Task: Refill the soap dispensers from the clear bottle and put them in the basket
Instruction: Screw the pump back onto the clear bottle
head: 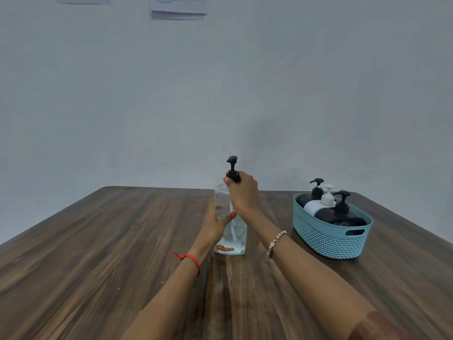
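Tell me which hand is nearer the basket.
Right. The right hand grips the pump collar of the clear bottle, left of the basket; the left hand holds the bottle's body, even farther left.

Head cam, fwd-down, close over table (98, 241)

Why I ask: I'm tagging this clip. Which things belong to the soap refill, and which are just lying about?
Job: clear bottle, held by left hand and right hand; front black dispenser, rear black dispenser, white dispenser; basket.
Lying about: wall papers, table.
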Tool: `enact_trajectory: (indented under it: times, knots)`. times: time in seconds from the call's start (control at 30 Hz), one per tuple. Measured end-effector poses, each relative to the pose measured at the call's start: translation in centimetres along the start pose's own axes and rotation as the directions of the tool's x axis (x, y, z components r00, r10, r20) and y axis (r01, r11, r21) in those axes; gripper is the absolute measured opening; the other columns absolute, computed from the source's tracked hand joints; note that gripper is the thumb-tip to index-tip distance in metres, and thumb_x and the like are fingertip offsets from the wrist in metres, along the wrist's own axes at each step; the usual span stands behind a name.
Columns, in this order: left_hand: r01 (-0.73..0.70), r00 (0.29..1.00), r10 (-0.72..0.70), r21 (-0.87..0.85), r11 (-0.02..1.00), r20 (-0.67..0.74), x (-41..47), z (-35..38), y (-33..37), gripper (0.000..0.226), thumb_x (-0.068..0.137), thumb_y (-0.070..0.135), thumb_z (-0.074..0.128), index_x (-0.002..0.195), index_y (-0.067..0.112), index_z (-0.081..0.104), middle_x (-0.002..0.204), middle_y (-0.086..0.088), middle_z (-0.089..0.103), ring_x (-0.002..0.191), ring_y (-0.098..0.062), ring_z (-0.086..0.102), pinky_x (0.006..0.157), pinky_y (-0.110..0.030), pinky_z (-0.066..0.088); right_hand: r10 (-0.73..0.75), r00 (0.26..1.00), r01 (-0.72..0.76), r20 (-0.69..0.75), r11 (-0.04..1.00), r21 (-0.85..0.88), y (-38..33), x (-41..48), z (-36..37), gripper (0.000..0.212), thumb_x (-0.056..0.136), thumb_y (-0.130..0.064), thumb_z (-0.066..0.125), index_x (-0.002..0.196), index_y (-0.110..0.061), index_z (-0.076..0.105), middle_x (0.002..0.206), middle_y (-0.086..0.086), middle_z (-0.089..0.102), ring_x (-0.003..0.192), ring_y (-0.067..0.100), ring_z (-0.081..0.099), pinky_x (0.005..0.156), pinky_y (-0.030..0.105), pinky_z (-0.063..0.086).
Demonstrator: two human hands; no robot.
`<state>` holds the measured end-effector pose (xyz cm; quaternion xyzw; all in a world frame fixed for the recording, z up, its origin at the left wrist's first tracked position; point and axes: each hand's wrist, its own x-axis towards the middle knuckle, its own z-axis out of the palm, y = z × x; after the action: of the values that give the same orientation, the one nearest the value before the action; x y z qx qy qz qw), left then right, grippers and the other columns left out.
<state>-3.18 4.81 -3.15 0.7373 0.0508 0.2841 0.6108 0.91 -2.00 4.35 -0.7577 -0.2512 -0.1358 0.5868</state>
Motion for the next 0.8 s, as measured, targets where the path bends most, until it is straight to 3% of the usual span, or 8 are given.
enact_trajectory:
  times: [0.1, 0.27, 0.37, 0.43, 0.53, 0.6, 0.67, 0.8]
  knots:
    - [-0.02, 1.0, 0.02, 0.012, 1.0, -0.024, -0.1, -0.1, 0.0, 0.057, 0.081, 0.026, 0.066, 0.13, 0.03, 0.035, 0.129, -0.003, 0.051, 0.12, -0.022, 0.051, 0.099, -0.045, 0.047, 0.018, 0.993, -0.021, -0.113, 0.999, -0.026, -0.1, -0.4, 1.1, 0.019, 0.089, -0.023, 0.057, 0.099, -0.011, 0.067, 0.096, 0.008, 0.069, 0.098, 0.028, 0.058, 0.082, 0.034, 0.043]
    - [0.01, 0.999, -0.01, 0.018, 1.0, 0.037, 0.0, -0.5, 0.2, 0.057, 0.087, 0.018, 0.063, 0.132, 0.031, 0.031, 0.133, -0.011, 0.047, 0.123, -0.025, 0.047, 0.102, -0.047, 0.044, -0.021, 0.995, 0.03, -0.099, 0.995, 0.092, 0.2, -0.3, 0.3, 0.016, 0.084, -0.023, 0.065, 0.088, -0.007, 0.068, 0.077, 0.002, 0.064, 0.079, 0.019, 0.06, 0.07, 0.03, 0.044]
    - [0.013, 0.998, -0.014, 0.025, 1.0, 0.064, 0.2, -0.7, 0.1, 0.06, 0.088, 0.021, 0.063, 0.136, 0.027, 0.029, 0.135, -0.008, 0.045, 0.125, -0.023, 0.044, 0.103, -0.043, 0.042, -0.061, 0.997, 0.071, -0.056, 0.978, 0.194, 0.1, -0.4, -0.1, 0.031, 0.085, -0.024, 0.066, 0.111, -0.01, 0.061, 0.094, -0.003, 0.063, 0.095, 0.012, 0.059, 0.088, 0.029, 0.047]
    - [0.024, 0.997, -0.027, 0.042, 0.999, 0.073, 0.2, -0.8, 0.1, 0.064, 0.088, 0.024, 0.062, 0.141, 0.024, 0.025, 0.135, -0.005, 0.043, 0.125, -0.021, 0.043, 0.102, -0.04, 0.042, -0.122, 0.992, 0.127, -0.032, 0.959, 0.255, -0.3, -0.3, -0.3, 0.024, 0.089, -0.022, 0.06, 0.111, -0.012, 0.061, 0.09, 0.003, 0.064, 0.087, 0.012, 0.059, 0.082, 0.027, 0.048]
    - [0.059, 0.994, -0.062, 0.04, 0.997, 0.091, 0.3, -0.9, 0.0, 0.067, 0.087, 0.027, 0.063, 0.141, 0.024, 0.024, 0.137, -0.008, 0.043, 0.126, -0.026, 0.045, 0.105, -0.046, 0.041, -0.117, 0.993, 0.109, -0.007, 0.904, 0.413, -1.2, 0.3, -1.0, 0.017, 0.094, -0.014, 0.05, 0.092, -0.009, 0.066, 0.085, 0.025, 0.064, 0.077, 0.021, 0.058, 0.072, 0.026, 0.048]
    - [0.072, 0.993, -0.074, 0.031, 0.997, 0.088, 0.3, -1.0, 0.1, 0.068, 0.087, 0.025, 0.063, 0.141, 0.024, 0.022, 0.138, -0.011, 0.042, 0.126, -0.028, 0.045, 0.106, -0.049, 0.04, -0.061, 0.997, 0.029, 0.046, 0.856, 0.516, -1.6, 1.0, -1.6, 0.021, 0.096, -0.013, 0.047, 0.086, -0.01, 0.065, 0.087, 0.022, 0.067, 0.078, 0.023, 0.063, 0.071, 0.02, 0.052]
    - [0.079, 0.993, -0.081, 0.025, 0.997, 0.089, 0.2, -0.9, 0.3, 0.068, 0.088, 0.023, 0.062, 0.142, 0.024, 0.02, 0.139, -0.011, 0.04, 0.126, -0.028, 0.044, 0.107, -0.049, 0.039, -0.035, 0.995, -0.021, 0.097, 0.857, 0.515, -1.5, 1.4, -2.0, 0.023, 0.095, -0.02, 0.051, 0.08, -0.013, 0.068, 0.081, 0.01, 0.069, 0.072, 0.014, 0.064, 0.061, 0.011, 0.049]
    - [0.086, 0.992, -0.088, 0.023, 0.996, 0.088, 0.3, -0.8, 0.3, 0.07, 0.088, 0.023, 0.062, 0.143, 0.024, 0.018, 0.14, -0.011, 0.04, 0.127, -0.029, 0.043, 0.107, -0.049, 0.038, 0.025, 0.999, -0.043, 0.041, 0.838, 0.545, -1.7, 1.6, -1.7, 0.013, 0.085, -0.022, 0.066, 0.082, -0.01, 0.071, 0.071, 0.005, 0.067, 0.063, 0.009, 0.062, 0.055, 0.011, 0.049]
